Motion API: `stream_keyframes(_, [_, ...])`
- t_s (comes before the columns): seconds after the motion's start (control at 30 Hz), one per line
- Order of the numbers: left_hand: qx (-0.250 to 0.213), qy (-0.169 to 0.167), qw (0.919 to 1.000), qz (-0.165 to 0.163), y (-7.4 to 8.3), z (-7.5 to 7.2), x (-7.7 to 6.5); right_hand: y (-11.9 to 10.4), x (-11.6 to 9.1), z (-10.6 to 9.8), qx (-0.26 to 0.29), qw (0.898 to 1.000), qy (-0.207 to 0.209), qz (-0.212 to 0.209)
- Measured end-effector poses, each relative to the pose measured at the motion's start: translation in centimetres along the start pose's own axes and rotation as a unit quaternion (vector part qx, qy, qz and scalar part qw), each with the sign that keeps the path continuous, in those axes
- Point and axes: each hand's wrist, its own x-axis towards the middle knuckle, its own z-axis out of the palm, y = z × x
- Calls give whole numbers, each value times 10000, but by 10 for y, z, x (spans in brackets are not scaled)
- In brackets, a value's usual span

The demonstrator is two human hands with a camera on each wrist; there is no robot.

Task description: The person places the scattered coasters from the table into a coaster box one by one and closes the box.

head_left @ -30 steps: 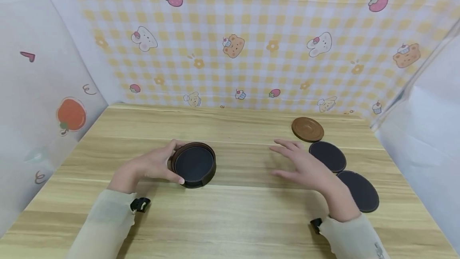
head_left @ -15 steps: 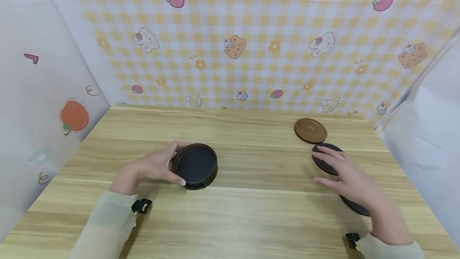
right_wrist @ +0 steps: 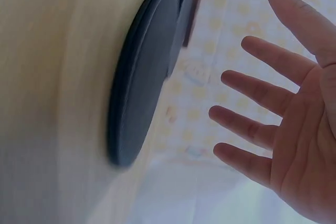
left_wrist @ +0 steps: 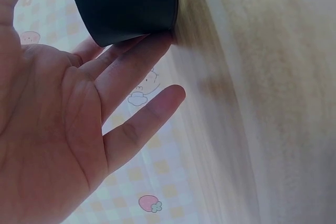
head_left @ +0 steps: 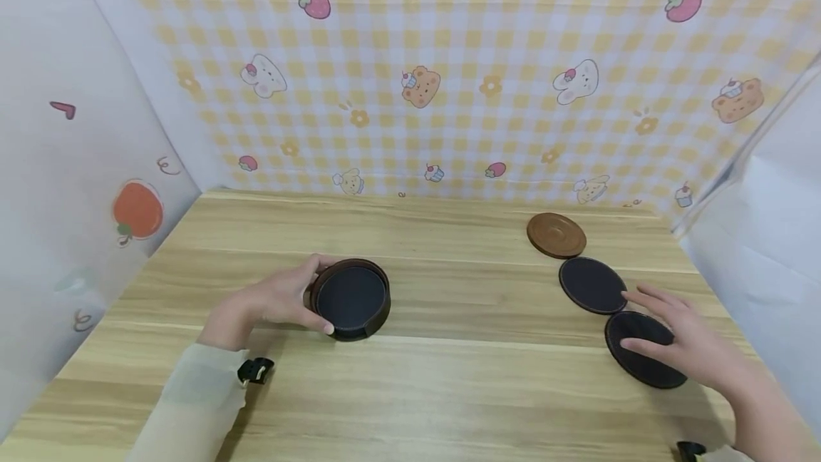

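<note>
In the head view, my left hand (head_left: 282, 298) grips a round dark brown coaster holder (head_left: 381, 314) from its left side, thumb at the front and fingers behind. A black coaster (head_left: 350, 297) lies inside the holder. The left wrist view shows the fingers against the holder's dark wall (left_wrist: 126, 6). My right hand (head_left: 689, 344) hovers, fingers spread, over the nearest loose black coaster (head_left: 644, 369) on the right. Nothing is in that palm; in the right wrist view the coaster (right_wrist: 147, 82) lies flat, apart from the fingers.
A second black coaster (head_left: 591, 284) lies behind the nearest one, their edges meeting. Farther back, a brown round disc (head_left: 555, 234) with a ringed centre rests close to it. All sit on a wood-grain table (head_left: 442, 391), with a checked cloth (head_left: 462, 41) upright behind.
My right hand has moved right and toward the front, from left of the loose coasters, past the middle one, to over the nearest. The left hand still holds the coaster holder in place.
</note>
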Motion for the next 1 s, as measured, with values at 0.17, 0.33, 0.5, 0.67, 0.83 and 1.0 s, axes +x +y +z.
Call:
stream_keyframes(0.17, [-47, 0, 10000, 0, -2, 2, 0, 16, -14, -5, -258, 9990, -226, 278])
stream_keyframes(0.33, [-108, 13, 9999, -6, -1, 0, 0, 27, -21, -6, -323, 9989, -190, 285])
stream_keyframes(0.5, [-34, 22, 10000, -30, 0, 0, 0, 37, -27, -4, -444, 9989, 15, 131])
stream_keyframes(0.67, [-46, 29, 10000, -66, -1, 2, 0, 45, -30, 0, -661, 9978, 90, -19])
stream_keyframes(0.83, [-92, 39, 9999, -56, -1, 2, 0, 47, -30, 2, -702, 9974, 60, -162])
stream_keyframes(1.0, [-103, 51, 9999, -35, -1, 1, 0, 44, -28, 6, -892, 9959, -73, -107])
